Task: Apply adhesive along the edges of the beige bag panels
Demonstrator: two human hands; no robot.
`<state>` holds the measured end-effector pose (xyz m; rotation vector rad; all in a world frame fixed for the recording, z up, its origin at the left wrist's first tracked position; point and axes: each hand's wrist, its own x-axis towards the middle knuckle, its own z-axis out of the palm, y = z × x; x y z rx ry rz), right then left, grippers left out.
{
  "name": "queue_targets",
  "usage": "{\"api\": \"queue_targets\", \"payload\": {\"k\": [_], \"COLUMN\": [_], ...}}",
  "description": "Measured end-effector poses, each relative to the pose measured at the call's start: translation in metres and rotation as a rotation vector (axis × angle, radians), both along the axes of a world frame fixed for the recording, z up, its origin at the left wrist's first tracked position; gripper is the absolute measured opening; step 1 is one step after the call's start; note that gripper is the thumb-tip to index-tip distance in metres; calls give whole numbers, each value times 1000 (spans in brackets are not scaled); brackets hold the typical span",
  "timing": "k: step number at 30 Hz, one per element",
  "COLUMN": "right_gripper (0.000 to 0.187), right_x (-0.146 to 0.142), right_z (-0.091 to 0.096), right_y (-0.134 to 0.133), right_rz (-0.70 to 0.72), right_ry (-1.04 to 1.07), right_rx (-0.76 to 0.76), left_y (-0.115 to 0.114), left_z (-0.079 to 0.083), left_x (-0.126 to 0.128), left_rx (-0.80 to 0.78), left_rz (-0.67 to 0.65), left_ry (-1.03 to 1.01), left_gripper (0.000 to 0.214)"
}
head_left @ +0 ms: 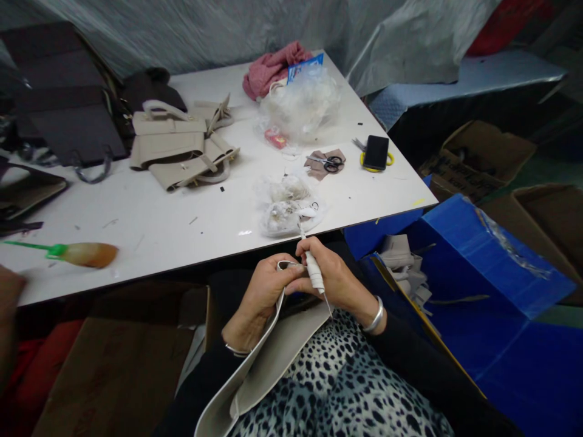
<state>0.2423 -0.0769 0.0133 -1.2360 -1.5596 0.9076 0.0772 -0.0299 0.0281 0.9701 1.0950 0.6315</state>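
A beige bag piece (272, 367) lies across my lap, its upper edge pinched in my left hand (262, 288). My right hand (334, 276) is closed around a thin pointed awl (314, 271) with a white wrapped handle, its metal tip slanting down toward the lap. The fingertips of both hands meet at the bag's edge; what lies between them is partly hidden. Just beyond, at the table's edge, sits a clear plastic bag of small parts (286, 209).
On the white table (159, 227) are beige handbags (173, 142), dark bags (77, 121), a glue bottle (88, 254), black-handled scissors (328, 161), a phone (376, 152) over yellow-handled scissors, and plastic wrap (303, 103). A blue bin (501, 255) stands right. Another person's hand (9, 291) shows at left.
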Motion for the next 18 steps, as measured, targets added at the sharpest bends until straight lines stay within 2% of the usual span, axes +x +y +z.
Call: {"api": "queue_targets", "payload": {"k": [6, 10, 13, 18], "right_gripper": [38, 34, 33, 27], "right_x": [1, -3, -7, -10], "right_z": [-7, -8, -7, -10], "right_y": [4, 0, -3, -10], "right_rz": [64, 39, -12, -61], "right_ry": [40, 143, 241, 320], "right_rx": [38, 8, -42, -112], "left_y": [-3, -3, -3, -7], "left_z": [-1, 0, 3, 14], "left_x": [-1, -3, -5, -12], "left_rx": [-92, -47, 87, 493], "left_rz": [16, 10, -10, -161], "left_ry": [-65, -51, 24, 292], "left_gripper": [37, 41, 38, 30]}}
